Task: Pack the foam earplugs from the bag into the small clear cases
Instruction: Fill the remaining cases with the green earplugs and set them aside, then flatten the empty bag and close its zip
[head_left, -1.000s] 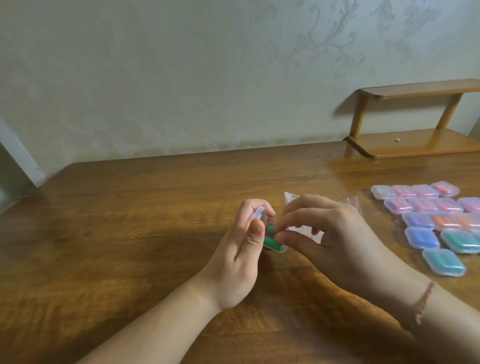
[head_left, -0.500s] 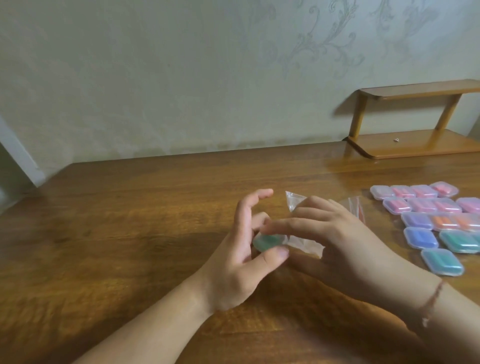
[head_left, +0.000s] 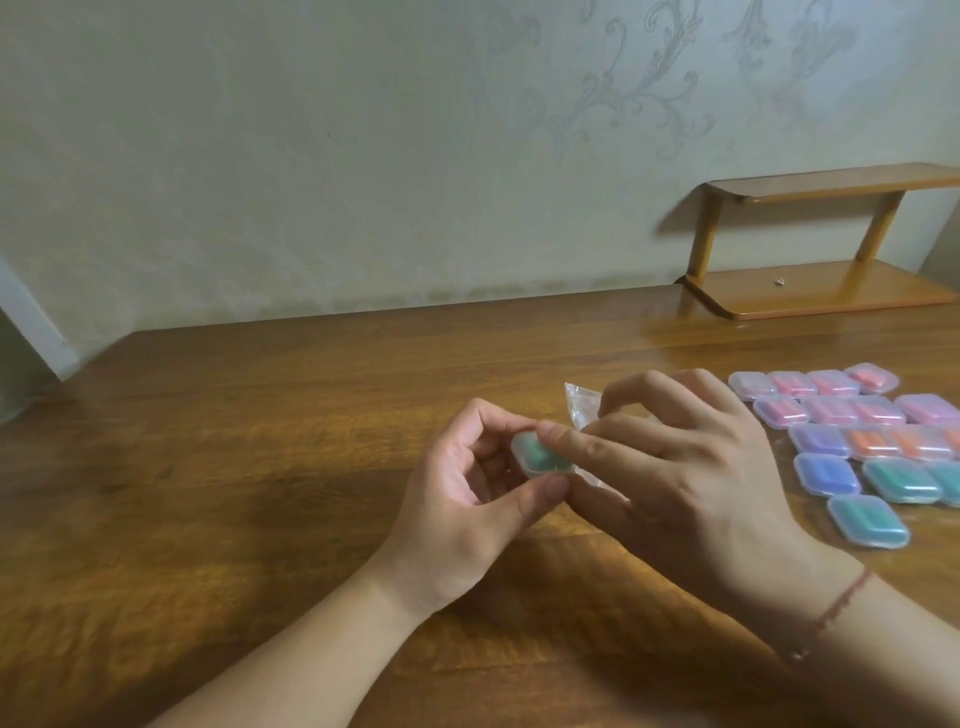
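Observation:
A small clear case (head_left: 540, 457) with green earplugs inside, its lid down, sits between both hands above the wooden table (head_left: 260, 467). My left hand (head_left: 467, 499) pinches it between thumb and fingers. My right hand (head_left: 675, 467) grips it from the right, index finger pressing on its top and thumb under it. A clear plastic bag (head_left: 582, 408) lies on the table just behind my right hand, mostly hidden by it.
Several closed cases holding pink, purple, orange, blue and green earplugs (head_left: 857, 441) lie in rows at the right. A small wooden shelf (head_left: 821, 280) stands at the back right against the wall.
The case was open in my left hand a second ago; its lid is now down. My left fingers spread, then pinched the case again, and both hands lifted slightly.

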